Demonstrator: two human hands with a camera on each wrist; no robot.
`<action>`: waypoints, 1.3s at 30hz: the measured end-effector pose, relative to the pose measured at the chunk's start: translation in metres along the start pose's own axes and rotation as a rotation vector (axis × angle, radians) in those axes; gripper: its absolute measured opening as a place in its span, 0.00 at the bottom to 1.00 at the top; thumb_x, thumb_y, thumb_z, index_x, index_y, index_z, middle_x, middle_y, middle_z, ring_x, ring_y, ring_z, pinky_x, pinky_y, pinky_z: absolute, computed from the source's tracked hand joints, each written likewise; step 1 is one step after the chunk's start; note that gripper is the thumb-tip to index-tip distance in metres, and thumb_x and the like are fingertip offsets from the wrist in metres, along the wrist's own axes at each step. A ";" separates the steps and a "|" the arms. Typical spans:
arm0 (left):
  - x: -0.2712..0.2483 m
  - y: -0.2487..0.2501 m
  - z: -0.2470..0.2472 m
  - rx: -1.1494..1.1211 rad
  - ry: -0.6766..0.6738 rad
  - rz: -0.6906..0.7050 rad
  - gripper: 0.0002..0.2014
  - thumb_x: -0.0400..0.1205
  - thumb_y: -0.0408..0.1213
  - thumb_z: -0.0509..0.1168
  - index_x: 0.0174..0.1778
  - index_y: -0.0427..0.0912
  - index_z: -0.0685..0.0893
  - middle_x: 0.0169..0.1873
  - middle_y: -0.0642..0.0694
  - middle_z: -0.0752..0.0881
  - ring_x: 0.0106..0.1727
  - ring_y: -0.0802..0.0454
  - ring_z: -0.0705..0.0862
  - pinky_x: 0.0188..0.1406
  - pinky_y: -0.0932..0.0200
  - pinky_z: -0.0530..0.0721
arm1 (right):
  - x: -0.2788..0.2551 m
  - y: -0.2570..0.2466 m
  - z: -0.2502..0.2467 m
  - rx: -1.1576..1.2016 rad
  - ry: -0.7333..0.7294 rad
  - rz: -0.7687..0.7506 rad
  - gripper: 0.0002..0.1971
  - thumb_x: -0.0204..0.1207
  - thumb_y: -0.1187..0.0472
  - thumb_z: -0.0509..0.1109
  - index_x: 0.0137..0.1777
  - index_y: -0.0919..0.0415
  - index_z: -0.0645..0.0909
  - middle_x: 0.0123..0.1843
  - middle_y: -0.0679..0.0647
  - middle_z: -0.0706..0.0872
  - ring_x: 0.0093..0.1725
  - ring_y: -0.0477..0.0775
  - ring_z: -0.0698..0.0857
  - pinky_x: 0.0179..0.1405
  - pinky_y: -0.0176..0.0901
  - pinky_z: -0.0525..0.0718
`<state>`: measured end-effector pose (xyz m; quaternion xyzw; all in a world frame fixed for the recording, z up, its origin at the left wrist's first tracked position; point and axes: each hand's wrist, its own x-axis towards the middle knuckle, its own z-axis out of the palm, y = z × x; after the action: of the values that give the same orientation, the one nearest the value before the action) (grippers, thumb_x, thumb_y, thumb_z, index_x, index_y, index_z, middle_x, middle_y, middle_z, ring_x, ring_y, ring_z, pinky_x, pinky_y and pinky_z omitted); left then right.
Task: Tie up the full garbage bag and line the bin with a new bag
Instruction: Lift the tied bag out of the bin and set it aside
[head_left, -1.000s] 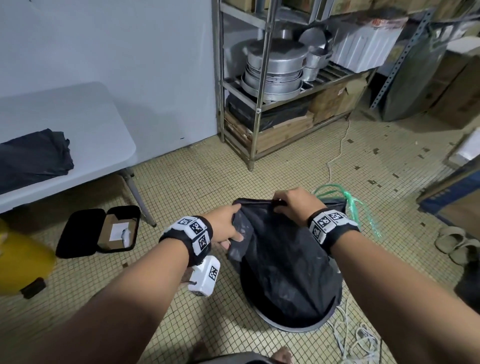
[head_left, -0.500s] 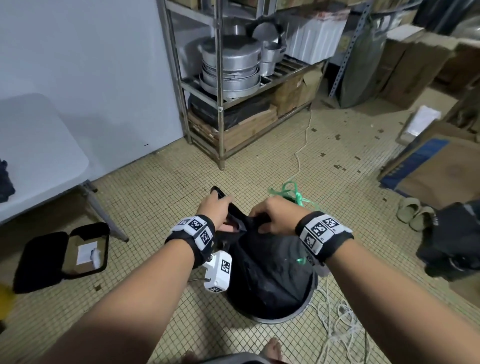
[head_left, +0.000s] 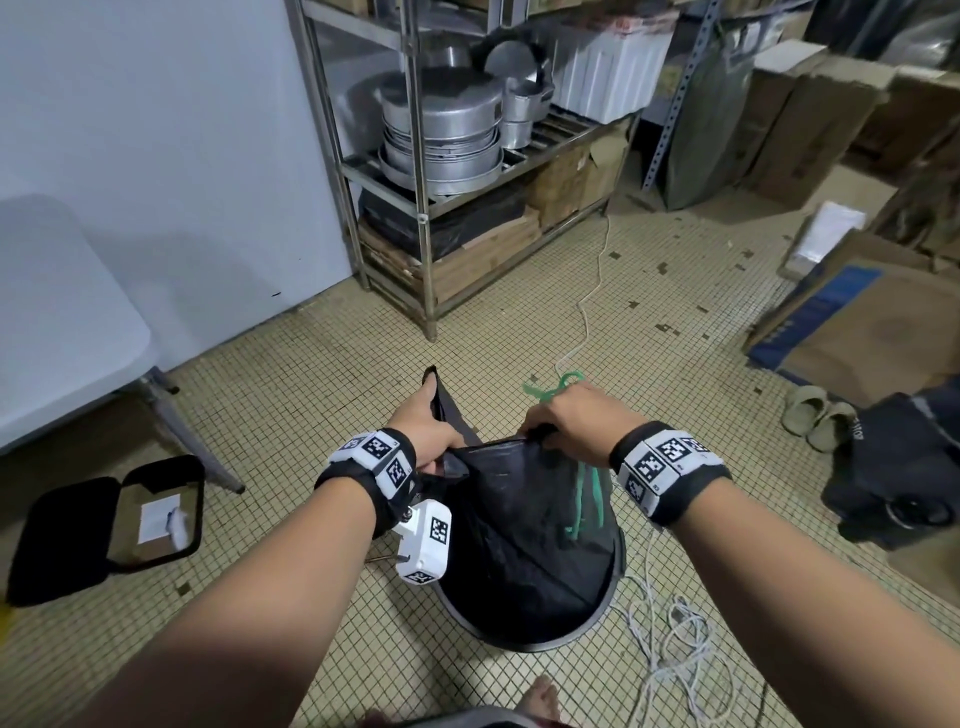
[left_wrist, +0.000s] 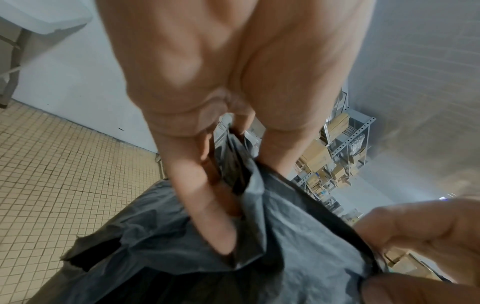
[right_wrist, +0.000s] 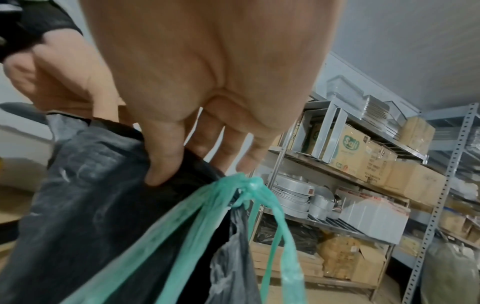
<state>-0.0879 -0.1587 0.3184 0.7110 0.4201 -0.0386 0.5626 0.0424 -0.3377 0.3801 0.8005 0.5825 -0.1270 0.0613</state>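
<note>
The black garbage bag (head_left: 524, 519) sits in the bin (head_left: 597, 621) at lower center of the head view, w/ its top edge pulled up. The left hand (head_left: 423, 426) fingers pinch one bunched corner, and the right hand (head_left: 576, 423) fingers curl round the other corner & a green plastic strip (right_wrist: 249, 191). Step in hand looks like the tying; next move prob. needs both corners crossed over each other and pulled tight.

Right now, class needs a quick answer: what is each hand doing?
Left hand: fingers curled, gripping the top edge of the black garbage bag.
Right hand: pinching the bag's top edge, with the green plastic tie at its fingers.
</note>
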 end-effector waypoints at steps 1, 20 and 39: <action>-0.001 0.001 0.000 -0.020 -0.027 -0.012 0.56 0.74 0.23 0.75 0.86 0.68 0.50 0.57 0.40 0.85 0.36 0.42 0.88 0.30 0.43 0.92 | 0.001 0.001 0.000 0.019 -0.007 0.003 0.09 0.83 0.56 0.69 0.60 0.48 0.86 0.48 0.48 0.91 0.50 0.51 0.88 0.58 0.49 0.86; -0.019 0.013 0.003 0.383 -0.294 0.333 0.50 0.81 0.25 0.66 0.79 0.83 0.50 0.70 0.51 0.81 0.58 0.34 0.88 0.54 0.37 0.89 | 0.030 0.019 0.018 0.007 0.192 0.176 0.05 0.82 0.55 0.70 0.50 0.55 0.84 0.44 0.52 0.84 0.44 0.56 0.87 0.41 0.52 0.90; -0.011 0.018 0.025 0.405 -0.146 0.450 0.13 0.87 0.42 0.58 0.56 0.63 0.87 0.48 0.46 0.91 0.41 0.49 0.87 0.43 0.53 0.84 | 0.016 0.019 0.049 1.178 0.375 0.436 0.15 0.65 0.71 0.85 0.49 0.58 0.90 0.44 0.52 0.91 0.43 0.49 0.88 0.42 0.29 0.85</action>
<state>-0.0728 -0.1862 0.3289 0.8792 0.1942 -0.0469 0.4325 0.0589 -0.3415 0.3278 0.8085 0.2406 -0.2678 -0.4655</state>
